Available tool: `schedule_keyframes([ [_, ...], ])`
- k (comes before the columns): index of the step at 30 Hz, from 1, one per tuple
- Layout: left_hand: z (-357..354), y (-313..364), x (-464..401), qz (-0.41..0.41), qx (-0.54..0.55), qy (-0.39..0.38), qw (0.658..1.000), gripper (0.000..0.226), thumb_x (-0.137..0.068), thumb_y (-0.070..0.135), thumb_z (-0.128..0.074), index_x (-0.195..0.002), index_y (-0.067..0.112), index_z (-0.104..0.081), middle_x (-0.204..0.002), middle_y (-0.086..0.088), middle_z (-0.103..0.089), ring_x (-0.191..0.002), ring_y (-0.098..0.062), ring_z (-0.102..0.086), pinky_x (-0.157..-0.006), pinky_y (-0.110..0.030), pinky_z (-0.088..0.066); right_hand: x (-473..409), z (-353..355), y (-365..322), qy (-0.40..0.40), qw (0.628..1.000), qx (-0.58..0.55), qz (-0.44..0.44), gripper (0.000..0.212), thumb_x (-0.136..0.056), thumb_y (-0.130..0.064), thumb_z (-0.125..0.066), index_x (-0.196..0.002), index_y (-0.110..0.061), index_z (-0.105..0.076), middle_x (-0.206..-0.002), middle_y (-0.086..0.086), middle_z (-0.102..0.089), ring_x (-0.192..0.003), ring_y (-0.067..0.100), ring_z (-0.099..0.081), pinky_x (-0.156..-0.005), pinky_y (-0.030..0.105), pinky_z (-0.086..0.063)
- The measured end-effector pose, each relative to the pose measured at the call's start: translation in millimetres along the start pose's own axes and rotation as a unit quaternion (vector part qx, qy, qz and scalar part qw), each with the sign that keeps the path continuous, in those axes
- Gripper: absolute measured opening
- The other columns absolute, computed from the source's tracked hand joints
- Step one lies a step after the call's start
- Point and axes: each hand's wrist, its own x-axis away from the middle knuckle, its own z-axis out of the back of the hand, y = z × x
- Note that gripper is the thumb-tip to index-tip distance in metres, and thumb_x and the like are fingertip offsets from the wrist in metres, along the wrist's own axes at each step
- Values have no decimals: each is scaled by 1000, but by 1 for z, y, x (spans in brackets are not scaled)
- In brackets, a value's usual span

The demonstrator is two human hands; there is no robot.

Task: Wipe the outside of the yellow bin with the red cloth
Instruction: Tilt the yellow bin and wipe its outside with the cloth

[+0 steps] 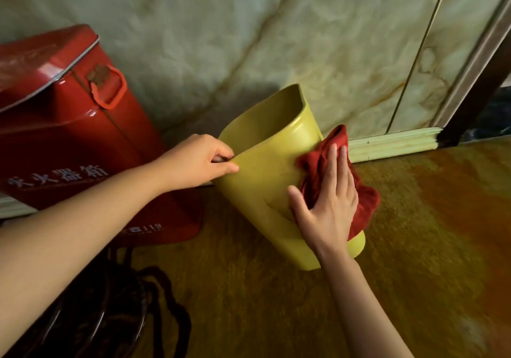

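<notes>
While the left hand (197, 161) pinches the rim of the yellow bin (265, 175) between thumb and curled fingers, the right hand (326, 203) lies flat and spread on the bin's outer wall, pressing the red cloth (365, 200) against it. That right grip is wide, palm down, with the fingers stretched toward the rim and the thumb splayed onto bare yellow plastic; the cloth is bunched under the palm and fingers and spills out past the fingertips and along the far side of the hand. The left grip is narrow and closed on the near edge of the bin's mouth, the thumb on the outside and the fingertips tucked over the lip.

Held between the two hands, the bin is tilted, its open mouth turned up and away toward the wall (249, 39) and its base resting on the floor (414, 233) just below the right wrist. The inside of the bin shows as a plain yellow hollow.

Beyond the left hand, just beside the bin, stands a red metal box (69, 125) with a sloping lid, a red handle (110, 86) on its side and pale lettering low on its face. Under the left forearm lies something dark and looped, too dim to make out. Past the cloth, a pale skirting board (395, 142) runs along the foot of the marbled wall to a dark door frame (481, 89).
</notes>
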Motion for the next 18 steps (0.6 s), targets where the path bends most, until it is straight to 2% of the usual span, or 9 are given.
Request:
schedule_keyframes([
  [1, -1, 3, 0, -2, 4, -2, 1000, 31, -78, 31, -60, -57, 9, -53, -53, -7, -62, -57, -8, -46, -55, -32, -40, 0, 1, 3, -6, 999, 39, 15, 88, -72, -78, -36, -143, -40, 2, -157, 0, -12, -141, 28, -24, -108, 52, -25],
  [3, -2, 18, 1, -17, 1, 4, 1000, 41, -79, 32, -59, -50, 10, -40, -44, -3, -43, -51, -10, -34, -52, -31, -30, -2, 7, 12, 1, 998, 61, 20, 92, -71, -73, -46, -142, -33, -3, -156, 7, -17, -139, 32, -29, -108, 52, -29],
  [6, -11, 57, -6, -53, -13, 41, 998, 49, -80, 30, -57, -47, 14, -25, -42, -1, -23, -46, -12, -21, -48, -31, -19, -5, 8, 12, 57, 998, 22, -10, 73, -83, -69, -27, -144, -34, -7, -156, 0, -12, -143, 28, -20, -111, 57, -22],
  [8, -19, 79, -18, -71, 5, 78, 994, 50, -79, 26, -58, -44, 12, -24, -41, -3, -21, -47, -15, -20, -43, -28, -17, -5, -5, -1, 74, 997, 24, 18, 60, -90, -61, -14, -145, -39, -7, -157, -5, -9, -146, 22, -10, -114, 51, -11],
  [10, -18, 83, -27, -67, 25, 99, 993, 48, -79, 20, -59, -42, 11, -29, -41, -2, -21, -47, -14, -22, -41, -27, -18, -11, -16, -1, 53, 998, 18, 32, 51, -93, -52, -10, -144, -43, -9, -156, -8, -13, -146, 16, -9, -114, 44, -11],
  [13, -15, 53, -30, 5, 105, 122, 987, 45, -80, 24, -60, -50, -4, -43, -47, -8, -26, -45, -8, -22, -48, -32, -15, -23, -18, 31, -3, 993, -25, -115, 44, -97, -42, -20, -140, -46, -15, -157, -8, -17, -145, 12, -9, -115, 53, -10],
  [15, -13, 34, -28, 52, 166, 124, 977, 47, -81, 25, -59, -62, -15, -47, -56, -11, -33, -55, -17, -28, -56, -31, -20, -25, -19, 49, -32, 979, -46, -197, 43, -99, -34, -26, -141, -43, -22, -158, -8, -17, -146, 12, -6, -115, 56, -3],
  [16, -12, 29, -28, 62, 178, 125, 974, 46, -82, 25, -59, -65, -17, -48, -58, -11, -33, -57, -18, -28, -57, -32, -20, -26, -20, 47, -39, 978, -54, -196, 43, -99, -33, -27, -141, -40, -24, -158, -7, -18, -145, 11, -6, -116, 55, -1],
  [18, -11, 25, -29, 67, 183, 130, 972, 44, -82, 25, -58, -60, -12, -47, -53, -9, -29, -51, -15, -26, -55, -30, -19, -29, -23, 28, -51, 988, -69, -129, 45, -96, -36, -25, -141, -37, -27, -156, -8, -19, -145, 10, -8, -117, 52, -3],
])
